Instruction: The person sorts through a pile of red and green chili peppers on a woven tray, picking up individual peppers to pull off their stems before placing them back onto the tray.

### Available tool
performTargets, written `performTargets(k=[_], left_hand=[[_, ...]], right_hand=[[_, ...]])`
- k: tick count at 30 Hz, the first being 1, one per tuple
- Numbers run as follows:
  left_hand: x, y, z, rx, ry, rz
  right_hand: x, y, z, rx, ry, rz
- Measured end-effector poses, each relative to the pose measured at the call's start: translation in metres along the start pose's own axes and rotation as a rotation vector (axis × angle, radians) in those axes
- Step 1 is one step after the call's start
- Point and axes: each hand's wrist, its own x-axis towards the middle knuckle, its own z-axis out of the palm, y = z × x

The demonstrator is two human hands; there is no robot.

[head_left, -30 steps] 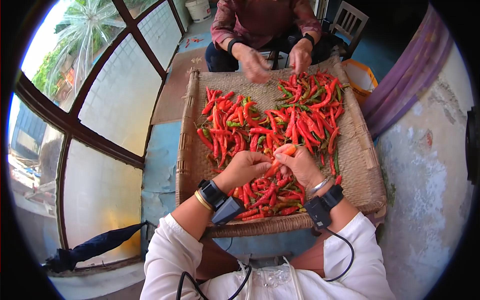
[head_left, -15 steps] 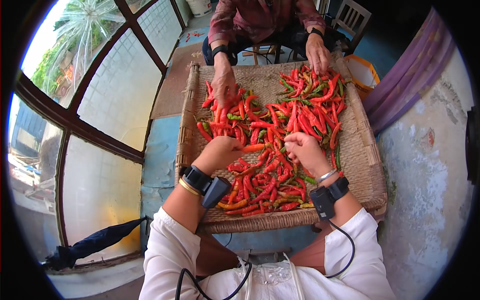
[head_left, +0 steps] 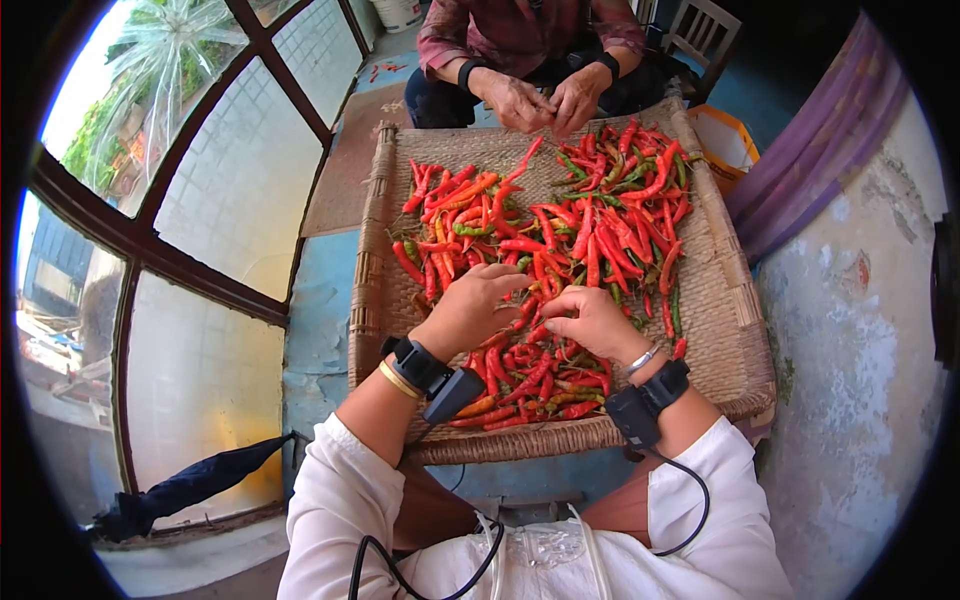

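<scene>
Both my hands hover over a heap of red chili peppers (head_left: 525,370) on a woven tray (head_left: 720,350). My left hand (head_left: 472,308) has its fingers stretched out to the right, low above the chilies, with nothing visible in it. Opposite it, my right hand (head_left: 598,322) is bent inward, thumb and forefinger apart near some red chilies; its other fingers are partly hidden. More chilies, mostly red with some green and orange, form a left pile (head_left: 465,215) and a right pile (head_left: 630,220) farther back.
Across the tray, another person's hands (head_left: 540,100) meet above the far edge, near a raised red chili (head_left: 525,158). A windowed frame (head_left: 130,235) stands at left, with a dark folded umbrella (head_left: 205,480). At right are a purple curtain (head_left: 810,170), an orange-rimmed container (head_left: 725,140) and a wall.
My hands came down toward me, and the orange-red chili that was in my left hand is no longer seen there. The other person's hands left the piles and came together at the far edge.
</scene>
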Motion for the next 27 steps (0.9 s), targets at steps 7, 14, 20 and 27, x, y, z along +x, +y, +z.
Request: performTargets(k=[7, 14, 20, 27], left_hand=[[0.001, 0.010, -0.001, -0.320, -0.182, -0.107], [-0.005, -0.018, -0.023, -0.154, -0.186, -0.278], [-0.015, -0.043, -0.031, 0.260, -0.300, -0.313], [-0.010, -0.031, -0.020, 0.241, -0.172, -0.248]], right_hand=[[-0.002, -0.005, -0.002, 0.583, -0.169, 0.166], [0.007, 0.017, -0.025, 0.039, 0.264, 0.105], [-0.002, 0.021, -0.025, -0.613, -0.020, 0.175], [0.003, 0.033, -0.028, -0.486, 0.048, 0.088]])
